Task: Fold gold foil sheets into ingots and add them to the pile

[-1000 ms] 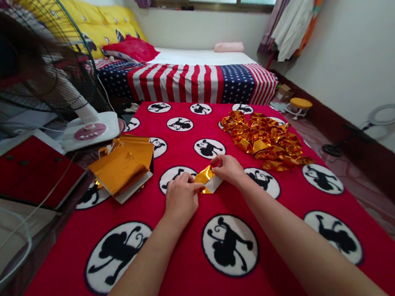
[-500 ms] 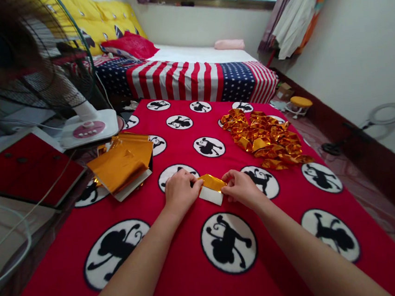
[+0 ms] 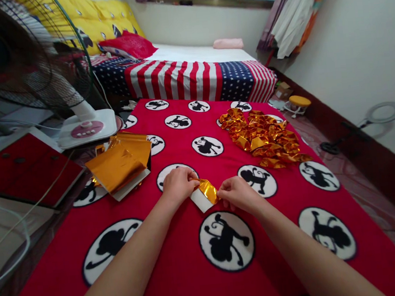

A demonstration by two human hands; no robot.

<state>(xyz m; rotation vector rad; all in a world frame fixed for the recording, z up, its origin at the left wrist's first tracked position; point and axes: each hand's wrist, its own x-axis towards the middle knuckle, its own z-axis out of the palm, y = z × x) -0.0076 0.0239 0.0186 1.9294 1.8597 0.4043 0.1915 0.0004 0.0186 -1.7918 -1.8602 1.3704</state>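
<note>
There were 2 hands [image 3: 201, 189], with 1 foil piece [image 3: 207, 191] between them. Nearby lay 1 foil stack [image 3: 117, 167] and 1 heap [image 3: 262, 137] of folded foil strips. The 1 blanket [image 3: 196, 278] bore at least 17 monkey circles [image 3: 207, 145]. Around it were 1 fan [image 3: 87, 129], 1 stool [image 3: 299, 102], 1 ring light [image 3: 384, 112], 1 folder [image 3: 25, 171], 1 bed [image 3: 191, 81], 1 red pillow [image 3: 130, 46] and 1 pink pillow [image 3: 227, 44].

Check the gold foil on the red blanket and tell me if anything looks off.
The stack of gold foil sheets sits askew on its white backing: the top sheets curl upward and overhang it at an angle. The heap of folded gold pieces looks loose, but not spilled.
</note>
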